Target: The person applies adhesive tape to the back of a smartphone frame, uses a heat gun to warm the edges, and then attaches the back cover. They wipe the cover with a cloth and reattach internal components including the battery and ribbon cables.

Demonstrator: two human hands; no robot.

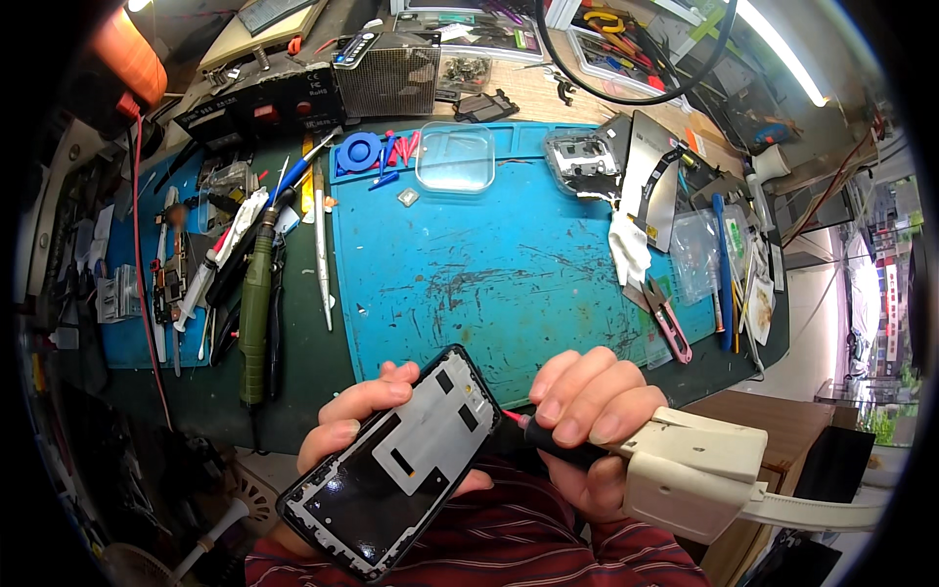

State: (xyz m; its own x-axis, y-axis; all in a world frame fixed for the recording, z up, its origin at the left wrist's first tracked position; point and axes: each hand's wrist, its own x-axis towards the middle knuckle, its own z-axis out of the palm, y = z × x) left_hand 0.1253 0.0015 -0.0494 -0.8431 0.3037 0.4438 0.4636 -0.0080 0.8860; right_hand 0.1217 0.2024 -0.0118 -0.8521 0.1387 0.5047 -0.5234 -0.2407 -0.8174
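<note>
Phone shell (430, 430): in the air at the near edge of the blue mat (440, 264), tilted, inner face up; probably angled for a clear look inside.
Left hand (328, 438): fingers curled on the shell's left long edge, one digit showing at the opposite edge; an edge grip, seemingly to leave most of the inner face uncovered.
Right hand (595, 416): just off the mat's near edge, fingers wrapped round a black tool (548, 440), likely for firm control.
Pink tip: aimed at the shell's right edge; can't tell if touching.
Cream body (694, 465): just beside the right hand; fingers hide any join with the tool.
Scissors (670, 328): mat's right side, pink handles toward the person, presumably for easy pickup.
Clear box (456, 157): mat's far edge, likely out of the way.
Green pen-shaped tool (256, 313): left of mat, lengthwise, seemingly within reach.
</note>
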